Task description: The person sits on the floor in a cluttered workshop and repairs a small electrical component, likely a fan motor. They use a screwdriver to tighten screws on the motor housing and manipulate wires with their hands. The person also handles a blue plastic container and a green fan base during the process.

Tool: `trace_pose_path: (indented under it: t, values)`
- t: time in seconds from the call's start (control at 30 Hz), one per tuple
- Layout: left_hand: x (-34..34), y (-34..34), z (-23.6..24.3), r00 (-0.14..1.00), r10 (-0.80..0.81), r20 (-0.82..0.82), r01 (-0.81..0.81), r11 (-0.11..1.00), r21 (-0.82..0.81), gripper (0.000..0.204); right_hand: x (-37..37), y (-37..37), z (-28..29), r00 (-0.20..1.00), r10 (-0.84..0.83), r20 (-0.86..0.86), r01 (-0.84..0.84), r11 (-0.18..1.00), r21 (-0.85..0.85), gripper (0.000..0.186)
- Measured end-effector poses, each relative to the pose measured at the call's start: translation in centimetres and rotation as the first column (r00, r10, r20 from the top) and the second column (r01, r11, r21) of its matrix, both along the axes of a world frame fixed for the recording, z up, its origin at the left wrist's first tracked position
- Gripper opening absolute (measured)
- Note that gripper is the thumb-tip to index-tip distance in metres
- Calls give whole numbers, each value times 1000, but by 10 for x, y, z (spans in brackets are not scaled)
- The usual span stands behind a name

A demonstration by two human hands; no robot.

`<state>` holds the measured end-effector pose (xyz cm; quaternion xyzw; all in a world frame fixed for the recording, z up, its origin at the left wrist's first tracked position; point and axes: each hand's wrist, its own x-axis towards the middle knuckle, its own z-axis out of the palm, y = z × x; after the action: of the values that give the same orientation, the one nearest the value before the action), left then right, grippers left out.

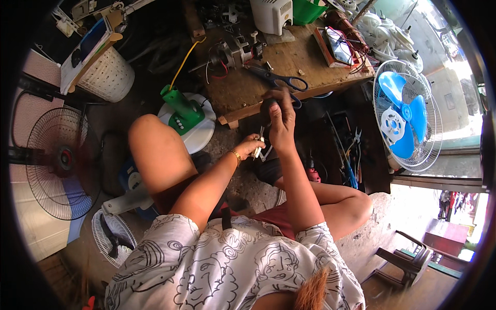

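Note:
My left hand (249,146) is closed around a small whitish part (258,148) with thin metal pieces, held low between my knees. Just above and to the right, my right hand (281,116) is raised, its fingers curled around a dark rounded object (268,106) whose kind I cannot make out. Beyond that hand, scissors (284,81) with dark blue handles lie at the edge of the wooden bench (222,95). A fan motor (235,54) with red and white wires rests on the same bench, left of the scissors.
A green and white fan base (188,121) with a yellow wire stands left of the bench. Pliers (357,136) and other tools lie in a dark tray to the right. Fans flank me: one with blue blades (405,111), one black (63,157).

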<state>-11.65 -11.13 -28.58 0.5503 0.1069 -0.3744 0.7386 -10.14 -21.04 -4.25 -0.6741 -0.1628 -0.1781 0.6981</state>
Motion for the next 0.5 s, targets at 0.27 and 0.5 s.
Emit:
trace_pose_path:
  t: [0.27, 0.5]
  values:
    - [-11, -10, 36, 999, 25, 33, -29, 994, 105, 34, -31, -18, 1, 999, -1, -36, 1, 1000, -4, 38]
    - [-56, -32, 14, 947, 130, 295, -198, 956, 216, 63, -89, -81, 102, 808, -303, -505, -228, 630, -742, 25]
